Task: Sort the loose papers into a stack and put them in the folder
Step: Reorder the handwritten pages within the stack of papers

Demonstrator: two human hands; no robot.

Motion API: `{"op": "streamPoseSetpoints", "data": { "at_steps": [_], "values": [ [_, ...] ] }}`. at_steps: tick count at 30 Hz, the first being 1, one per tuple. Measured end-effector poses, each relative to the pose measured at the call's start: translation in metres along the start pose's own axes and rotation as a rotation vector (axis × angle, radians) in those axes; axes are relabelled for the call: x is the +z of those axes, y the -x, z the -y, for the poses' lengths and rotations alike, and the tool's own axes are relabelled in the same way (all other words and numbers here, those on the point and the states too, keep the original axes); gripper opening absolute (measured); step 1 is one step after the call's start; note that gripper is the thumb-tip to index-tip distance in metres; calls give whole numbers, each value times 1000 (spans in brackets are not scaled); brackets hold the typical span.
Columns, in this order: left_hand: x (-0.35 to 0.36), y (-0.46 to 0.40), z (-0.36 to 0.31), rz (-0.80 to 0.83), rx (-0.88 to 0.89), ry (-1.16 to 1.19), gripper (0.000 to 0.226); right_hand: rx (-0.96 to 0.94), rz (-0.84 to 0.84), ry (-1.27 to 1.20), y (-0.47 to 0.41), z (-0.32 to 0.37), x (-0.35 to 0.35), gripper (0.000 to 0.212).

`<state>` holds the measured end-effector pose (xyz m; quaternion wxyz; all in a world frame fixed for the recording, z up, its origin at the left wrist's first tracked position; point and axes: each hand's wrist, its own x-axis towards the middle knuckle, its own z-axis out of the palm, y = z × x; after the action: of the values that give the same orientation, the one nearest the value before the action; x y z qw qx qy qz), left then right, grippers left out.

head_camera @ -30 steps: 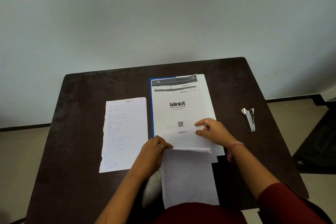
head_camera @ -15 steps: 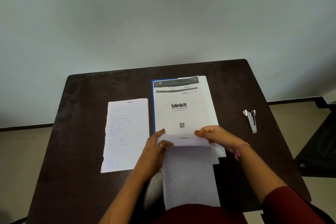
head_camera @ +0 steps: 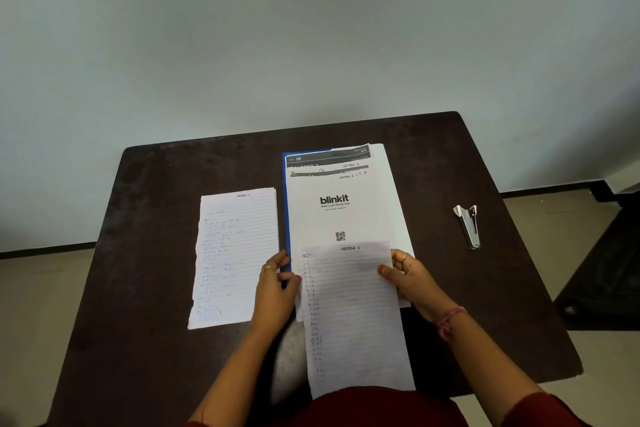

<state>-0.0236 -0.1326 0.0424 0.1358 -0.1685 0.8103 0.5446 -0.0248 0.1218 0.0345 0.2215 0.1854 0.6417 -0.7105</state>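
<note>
While my left hand (head_camera: 277, 282) and right hand (head_camera: 408, 276) pinch the lined sheet (head_camera: 349, 308) by its edges, probably squaring it, it overlaps the near stack (head_camera: 337, 210) on the blue folder (head_camera: 286, 215).

You're at a dark brown table (head_camera: 173, 253) against a plain pale wall (head_camera: 311, 28), beige floor (head_camera: 31, 322), dark skirting (head_camera: 45, 250).

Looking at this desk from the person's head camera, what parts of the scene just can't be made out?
- Lined sheet gripped by left hand and right hand: handwriting too small; its lower edge is hidden by the red garment.
- Blue folder: only an edge strip shows; printed papers cover the rest.
- Sheet on the left: handwriting blurred.
- Stapler-like tool: too small to identify surely.
</note>
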Motion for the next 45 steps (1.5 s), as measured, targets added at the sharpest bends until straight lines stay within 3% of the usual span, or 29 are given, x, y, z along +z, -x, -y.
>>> {"op": "streamPoseSetpoints", "data": {
  "at_steps": [4, 12, 17, 25, 42, 45],
  "values": [
    [0, 13, -7, -35, -64, 168, 39, 13, -4, -24, 4, 4, 7, 23],
    [21, 35, -7, 22, -128, 280, 26, 1, -17, -123, 11, 7, 13, 22],
    [38, 45, -17, 0, -147, 375, 20, -38, -35, -38, 17, -3, 25, 39],
    [41, 42, -13, -14, -238, 491, 23, -11, -85, -53, 27, -16, 12, 23],
    [59, 21, -28, -21, -253, 527, 22, -68, -38, 26, 22, -7, -19, 23],
    [67, 17, -27, -66, -255, 483, 23, -76, -243, 126, 14, -1, -38, 30]
  ]
}}
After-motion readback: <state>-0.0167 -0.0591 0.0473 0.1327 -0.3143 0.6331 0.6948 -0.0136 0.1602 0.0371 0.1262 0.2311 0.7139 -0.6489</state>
